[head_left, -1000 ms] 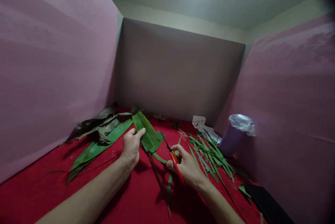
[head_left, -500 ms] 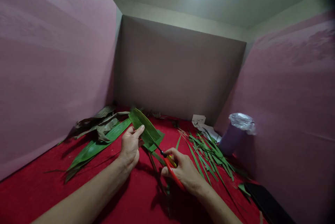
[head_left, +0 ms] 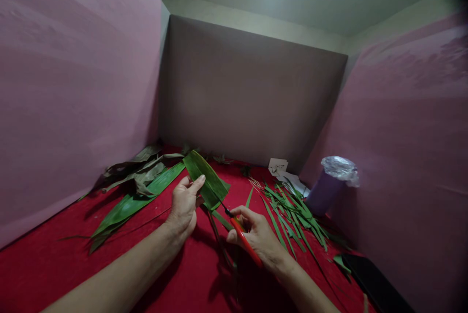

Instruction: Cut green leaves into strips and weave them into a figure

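Between thumb and fingers, my left hand [head_left: 185, 203] pinches a broad green leaf [head_left: 204, 176], held up above the red cloth. My right hand [head_left: 256, 235] is wrapped round the red-orange handles of a pair of scissors [head_left: 245, 242]. The dark blades point up and left and meet the leaf's lower edge; how far they are apart is hard to make out. Narrow leaf strips hang below the leaf between my hands. Long whole green leaves [head_left: 127, 208] lie left of my left hand, beside dry, curled leaves [head_left: 144, 176].
Cut green strips [head_left: 292, 210] lie spread on the red cloth [head_left: 161, 274] at the right. Behind them are white papers [head_left: 278, 166] and a purple bin [head_left: 325, 193] with a clear plastic liner. A black flat object [head_left: 373, 279] sits at the lower right. Pink walls close in both sides.
The leaf has turned slightly in my left hand, and its lower end sits closer to the blades. The scissor handles look closer together. The view has tilted down a little.
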A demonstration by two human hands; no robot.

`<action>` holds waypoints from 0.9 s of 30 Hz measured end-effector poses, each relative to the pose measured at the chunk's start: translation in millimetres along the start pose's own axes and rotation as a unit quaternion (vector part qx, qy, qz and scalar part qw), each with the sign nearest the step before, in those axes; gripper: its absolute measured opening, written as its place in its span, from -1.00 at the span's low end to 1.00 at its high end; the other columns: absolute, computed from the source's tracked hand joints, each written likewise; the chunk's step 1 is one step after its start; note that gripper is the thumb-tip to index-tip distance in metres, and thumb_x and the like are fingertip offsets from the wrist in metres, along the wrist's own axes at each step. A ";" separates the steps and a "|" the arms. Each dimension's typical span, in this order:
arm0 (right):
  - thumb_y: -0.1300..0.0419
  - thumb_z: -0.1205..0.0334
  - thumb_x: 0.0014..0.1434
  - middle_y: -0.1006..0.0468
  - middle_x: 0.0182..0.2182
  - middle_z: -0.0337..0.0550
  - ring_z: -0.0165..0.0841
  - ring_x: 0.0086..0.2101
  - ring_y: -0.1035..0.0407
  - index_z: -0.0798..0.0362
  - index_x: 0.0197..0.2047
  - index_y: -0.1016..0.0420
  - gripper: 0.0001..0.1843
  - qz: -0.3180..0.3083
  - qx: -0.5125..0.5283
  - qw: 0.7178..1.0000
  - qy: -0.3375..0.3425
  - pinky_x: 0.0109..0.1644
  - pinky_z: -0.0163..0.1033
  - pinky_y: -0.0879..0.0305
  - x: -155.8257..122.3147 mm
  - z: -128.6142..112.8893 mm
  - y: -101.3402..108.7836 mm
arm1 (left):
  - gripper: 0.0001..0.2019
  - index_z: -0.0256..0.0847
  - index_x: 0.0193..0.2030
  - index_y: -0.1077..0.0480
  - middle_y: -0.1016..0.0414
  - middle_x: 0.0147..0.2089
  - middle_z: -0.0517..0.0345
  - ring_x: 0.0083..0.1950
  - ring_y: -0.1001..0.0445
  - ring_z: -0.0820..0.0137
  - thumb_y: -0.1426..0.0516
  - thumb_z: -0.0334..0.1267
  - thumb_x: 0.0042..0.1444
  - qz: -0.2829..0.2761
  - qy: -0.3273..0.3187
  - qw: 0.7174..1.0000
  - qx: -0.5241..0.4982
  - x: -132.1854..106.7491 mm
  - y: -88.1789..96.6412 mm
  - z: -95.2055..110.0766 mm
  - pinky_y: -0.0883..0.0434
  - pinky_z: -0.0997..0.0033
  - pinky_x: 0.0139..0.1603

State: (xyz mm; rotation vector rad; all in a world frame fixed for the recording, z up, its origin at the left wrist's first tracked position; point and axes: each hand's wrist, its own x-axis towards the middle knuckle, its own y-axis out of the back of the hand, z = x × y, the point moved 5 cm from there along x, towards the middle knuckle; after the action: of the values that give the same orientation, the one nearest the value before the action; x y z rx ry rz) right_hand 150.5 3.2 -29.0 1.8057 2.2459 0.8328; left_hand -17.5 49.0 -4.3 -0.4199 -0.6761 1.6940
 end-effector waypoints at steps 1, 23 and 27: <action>-0.27 0.09 -0.03 -0.11 -0.61 -0.41 -0.48 -0.55 0.06 0.03 -0.25 -0.39 -0.71 -0.005 0.017 1.000 -0.002 -0.52 -0.38 0.09 0.3 -0.6 -0.7 | -0.71 -0.28 -0.32 -0.42 -0.50 -0.50 0.25 -0.55 -0.41 0.50 -0.30 -0.31 -0.26 0.000 0.000 1.000 -0.001 0.2 0.3 -0.2 -0.42 0.52 -0.56; -0.26 0.11 -0.03 -0.15 -0.61 -0.42 -0.49 -0.57 0.05 0.04 -0.26 -0.34 -0.71 -0.037 0.075 0.996 -0.003 -0.53 -0.38 0.12 0.9 -2.1 -4.3 | -0.73 -0.24 -0.36 -0.41 -0.46 -0.52 0.30 -0.56 -0.40 0.54 -0.31 -0.28 -0.26 0.016 -0.013 1.000 -0.004 3.2 4.7 0.3 -0.37 0.60 -0.60; -0.26 0.16 -0.04 -0.18 -0.61 -0.42 -0.50 -0.57 0.03 0.04 -0.26 -0.34 -0.73 -0.041 0.086 0.995 -0.009 -0.52 -0.38 0.08 0.6 -2.3 -5.3 | -0.72 -0.25 -0.35 -0.41 -0.48 -0.50 0.27 -0.55 -0.41 0.52 -0.32 -0.28 -0.26 0.010 -0.013 1.000 -0.005 1.9 3.5 -0.5 -0.41 0.56 -0.55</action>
State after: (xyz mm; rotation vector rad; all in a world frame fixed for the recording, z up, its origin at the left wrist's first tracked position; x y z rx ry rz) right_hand 144.8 2.4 -29.6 1.7672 2.4281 0.6245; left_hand -20.3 50.5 -6.7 -0.4150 -0.7017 1.7178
